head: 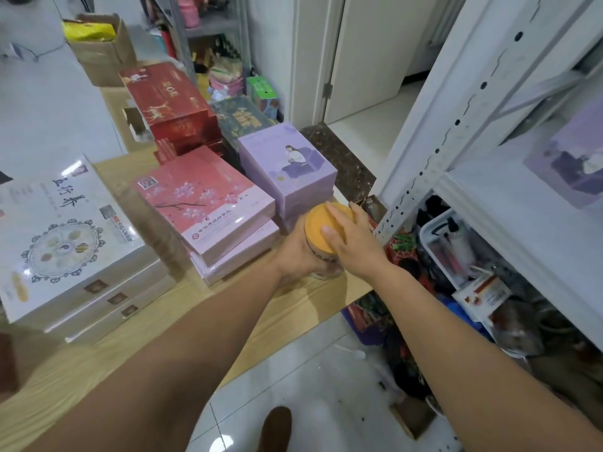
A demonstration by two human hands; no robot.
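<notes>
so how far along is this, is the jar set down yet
Looks done: pink boxes, purple boxes and white boxes sit stacked on the table. In hand: the jar seems to stand near the table's edge beside the pink boxes, the left hand gripping its body, the right hand lying across its orange lid. Left: letting go; whether the lid is being turned cannot be told.
</notes>
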